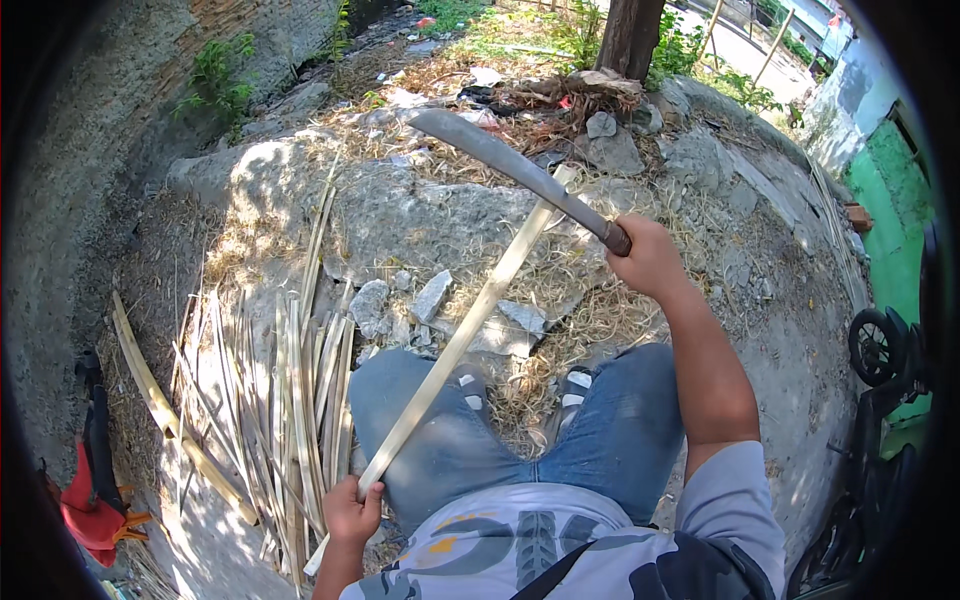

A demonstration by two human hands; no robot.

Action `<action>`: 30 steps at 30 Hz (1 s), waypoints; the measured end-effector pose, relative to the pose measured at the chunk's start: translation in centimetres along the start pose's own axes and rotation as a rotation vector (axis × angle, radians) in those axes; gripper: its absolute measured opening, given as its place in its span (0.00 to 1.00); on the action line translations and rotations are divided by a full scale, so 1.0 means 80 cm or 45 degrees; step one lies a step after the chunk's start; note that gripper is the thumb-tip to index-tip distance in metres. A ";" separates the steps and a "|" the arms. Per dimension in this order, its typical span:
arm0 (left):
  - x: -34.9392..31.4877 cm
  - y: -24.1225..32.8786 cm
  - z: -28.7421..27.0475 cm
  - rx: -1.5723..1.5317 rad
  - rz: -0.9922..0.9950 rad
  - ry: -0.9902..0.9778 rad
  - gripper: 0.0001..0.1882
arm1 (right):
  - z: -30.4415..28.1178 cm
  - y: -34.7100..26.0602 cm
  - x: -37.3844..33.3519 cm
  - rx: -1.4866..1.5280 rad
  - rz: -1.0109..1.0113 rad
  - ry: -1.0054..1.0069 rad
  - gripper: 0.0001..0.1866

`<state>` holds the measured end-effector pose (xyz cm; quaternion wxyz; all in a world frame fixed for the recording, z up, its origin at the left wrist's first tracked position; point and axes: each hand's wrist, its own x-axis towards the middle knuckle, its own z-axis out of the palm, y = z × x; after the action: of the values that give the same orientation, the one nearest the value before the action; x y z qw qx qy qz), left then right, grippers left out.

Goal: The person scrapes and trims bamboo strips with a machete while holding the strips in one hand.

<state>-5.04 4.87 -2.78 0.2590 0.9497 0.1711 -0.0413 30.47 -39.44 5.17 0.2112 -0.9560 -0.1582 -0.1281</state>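
My left hand (352,512) is closed round the lower end of a long pale bamboo strip (470,325), which slants up and away to the right across my left thigh. In my right hand (645,258) is the dark handle of a machete (510,165), its broad grey blade pointing up to the left. Near the strip's far end the blade crosses over it; whether they touch I cannot tell. Left of my legs lies a pile of thin split bamboo strips (290,400) on the ground.
A thicker split bamboo piece (165,405) lies farther left, near a red and black object (90,500). Broken stones (430,297) and dry shavings (610,310) lie before my feet. A tree trunk (630,40) stands ahead; a small black bicycle (875,350) is at right.
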 end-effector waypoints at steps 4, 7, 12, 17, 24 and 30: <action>0.023 0.007 -0.008 -0.008 0.101 0.014 0.22 | 0.009 -0.010 0.002 -0.042 -0.005 -0.209 0.10; 0.031 -0.006 -0.012 0.014 0.124 -0.054 0.24 | 0.013 -0.019 0.003 -0.076 -0.158 -0.238 0.11; 0.040 -0.022 0.002 0.011 0.150 -0.062 0.28 | -0.004 -0.011 0.021 -0.207 -0.153 -0.345 0.11; 0.048 -0.014 0.020 0.011 0.245 0.081 0.34 | -0.004 -0.002 0.019 0.017 0.199 -0.166 0.10; 0.037 -0.016 0.023 0.061 0.131 0.094 0.35 | 0.031 -0.033 0.004 0.095 0.021 -0.217 0.11; 0.024 -0.019 0.027 0.145 0.097 0.241 0.34 | 0.034 -0.031 0.010 -0.091 -0.302 -0.244 0.11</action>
<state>-3.77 5.57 -5.66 0.1886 0.9684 0.1560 0.0486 30.79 -35.92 3.89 0.1443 -0.9453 -0.2849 -0.0658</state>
